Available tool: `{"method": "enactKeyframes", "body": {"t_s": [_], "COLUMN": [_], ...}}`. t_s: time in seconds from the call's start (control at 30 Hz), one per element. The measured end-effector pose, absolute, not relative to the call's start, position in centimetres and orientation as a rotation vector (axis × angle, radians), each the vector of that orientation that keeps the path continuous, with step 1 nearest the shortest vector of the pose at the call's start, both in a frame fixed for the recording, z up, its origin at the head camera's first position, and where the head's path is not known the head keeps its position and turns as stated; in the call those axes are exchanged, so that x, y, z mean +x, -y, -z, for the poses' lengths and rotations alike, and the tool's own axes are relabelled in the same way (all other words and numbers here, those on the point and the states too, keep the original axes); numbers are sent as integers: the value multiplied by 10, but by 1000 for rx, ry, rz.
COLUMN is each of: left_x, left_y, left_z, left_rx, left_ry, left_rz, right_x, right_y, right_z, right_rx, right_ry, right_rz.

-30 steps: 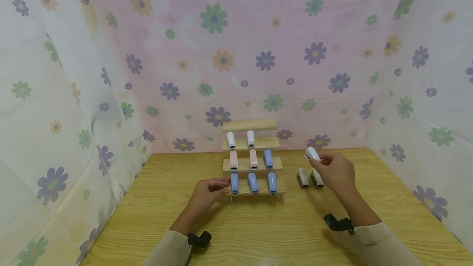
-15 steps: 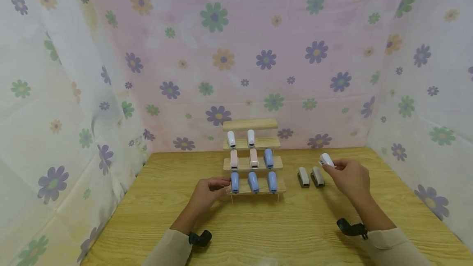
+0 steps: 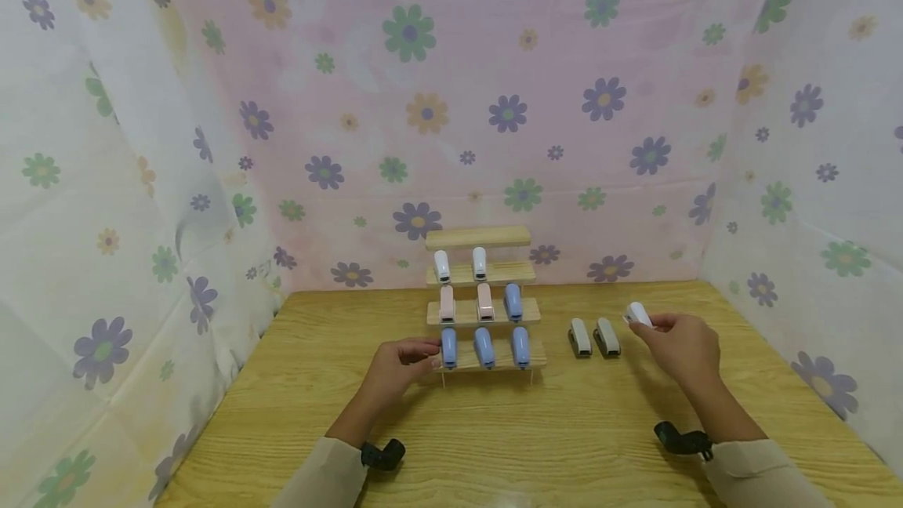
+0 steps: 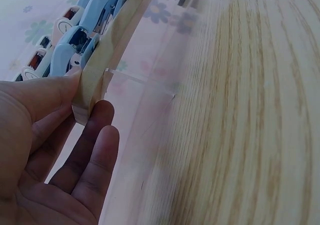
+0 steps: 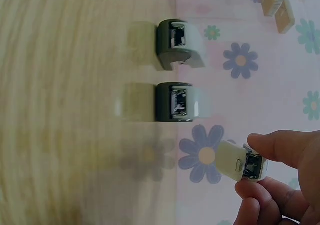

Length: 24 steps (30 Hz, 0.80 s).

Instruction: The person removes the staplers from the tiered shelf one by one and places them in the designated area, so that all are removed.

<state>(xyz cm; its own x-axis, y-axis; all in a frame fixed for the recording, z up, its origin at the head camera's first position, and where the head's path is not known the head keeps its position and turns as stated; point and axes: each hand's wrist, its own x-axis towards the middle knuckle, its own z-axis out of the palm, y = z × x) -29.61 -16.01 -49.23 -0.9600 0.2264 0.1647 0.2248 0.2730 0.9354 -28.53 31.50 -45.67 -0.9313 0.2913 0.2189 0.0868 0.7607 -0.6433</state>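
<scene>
Here, a white stapler [image 3: 638,315] is pinched by the right hand [image 3: 686,347] at frame right, long axis slanting toward upper left, well apart from the central rack [image 3: 466,312], gripped at lower left by the left hand [image 3: 397,373].

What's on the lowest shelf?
Three blue staplers, in a row. The left hand pinches one end of the shelf. The wood right under the staplers is covered.

Soft, slightly dim light is spread over the worktop [image 3: 353,406]; faint shadows are cast right of the rack [image 3: 477,238], and pale glare is caught in front of it. At its left end, the left hand [image 4: 35,170] is darkly shaded. Wood grain is blurred in the right wrist view.
</scene>
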Motion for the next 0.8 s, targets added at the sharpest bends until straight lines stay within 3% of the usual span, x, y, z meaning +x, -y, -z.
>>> {"method": "enactKeyframes", "body": {"t_s": [0.8], "left_x": [-295], "left_y": [159], "left_z": [491], "left_rx": [434], "left_ry": [-2522], "left_rz": [-1835], "right_x": [-291], "right_y": [-329], "right_z": [479], "right_rx": [-283], "right_ry": [2792], "right_rz": [-933]}}
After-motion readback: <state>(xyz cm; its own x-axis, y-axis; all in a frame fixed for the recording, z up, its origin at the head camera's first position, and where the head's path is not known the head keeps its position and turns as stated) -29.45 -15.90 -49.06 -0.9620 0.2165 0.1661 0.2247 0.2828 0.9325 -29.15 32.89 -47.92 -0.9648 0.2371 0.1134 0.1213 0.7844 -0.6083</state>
